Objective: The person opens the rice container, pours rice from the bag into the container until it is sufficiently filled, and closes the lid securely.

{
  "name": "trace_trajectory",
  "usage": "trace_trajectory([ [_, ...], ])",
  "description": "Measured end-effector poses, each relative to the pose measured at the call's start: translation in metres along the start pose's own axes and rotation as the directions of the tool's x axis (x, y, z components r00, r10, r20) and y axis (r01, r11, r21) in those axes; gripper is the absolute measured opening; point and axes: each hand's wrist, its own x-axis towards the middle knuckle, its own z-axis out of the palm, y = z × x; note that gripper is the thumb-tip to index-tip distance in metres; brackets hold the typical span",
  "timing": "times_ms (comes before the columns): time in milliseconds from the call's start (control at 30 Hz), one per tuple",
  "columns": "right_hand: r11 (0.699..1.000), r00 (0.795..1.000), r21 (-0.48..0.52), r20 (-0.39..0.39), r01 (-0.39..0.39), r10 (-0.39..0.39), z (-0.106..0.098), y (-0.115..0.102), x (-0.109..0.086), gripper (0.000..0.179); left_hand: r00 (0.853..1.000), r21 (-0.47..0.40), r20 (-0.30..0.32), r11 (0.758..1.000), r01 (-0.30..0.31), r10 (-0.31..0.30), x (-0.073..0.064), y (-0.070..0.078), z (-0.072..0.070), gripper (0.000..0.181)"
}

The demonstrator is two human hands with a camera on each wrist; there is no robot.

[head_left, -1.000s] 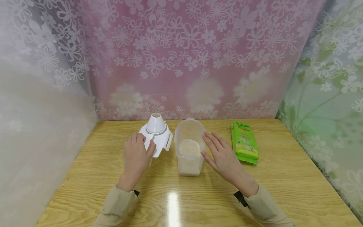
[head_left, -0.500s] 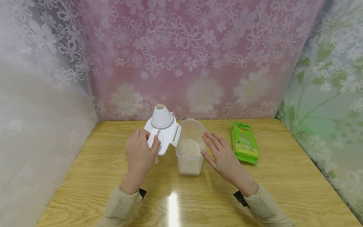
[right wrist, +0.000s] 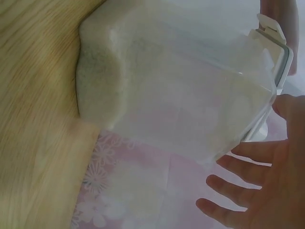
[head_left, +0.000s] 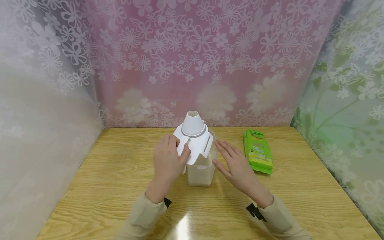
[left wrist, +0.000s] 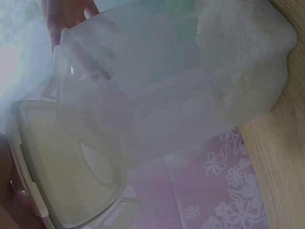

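Note:
My left hand (head_left: pixel 168 159) grips a white lid (head_left: pixel 196 144) with a cone-shaped spout (head_left: pixel 193 124) by its near left side. The lid is tilted above the mouth of a tall translucent container (head_left: pixel 200 177), covering much of the opening in the head view. Pale grain that looks like rice (right wrist: pixel 101 71) fills the bottom of the container. On the container's right side my right hand (head_left: pixel 240 171) rests with straight, spread fingertips at the rim. The left wrist view shows the lid's underside (left wrist: pixel 66 162) beside the rim, apart from it at one end.
A green and yellow packet (head_left: pixel 258 151) lies on the wooden table (head_left: pixel 114 186), to the right of the container. Flowered curtains (head_left: pixel 192 66) hang behind the table and on both sides.
My left hand has carried the lid rightward, from beside the container to over its opening. The right hand and the container have stayed in place.

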Motion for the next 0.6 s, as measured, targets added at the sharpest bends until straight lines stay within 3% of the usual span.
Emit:
trace_trajectory([
  [300,0.992,0.984,0.065,-0.133,-0.107,0.115,-0.001,0.002,0.001,0.056,0.998,0.032,0.057,0.999,0.013,-0.015,0.002,0.018,0.013,0.025],
  [600,0.999,0.985,0.029,-0.171,-0.019,0.023,0.0,0.005,0.003,0.047,0.991,0.063,0.132,0.998,0.022,-0.03,0.001,0.027,0.018,0.027],
])
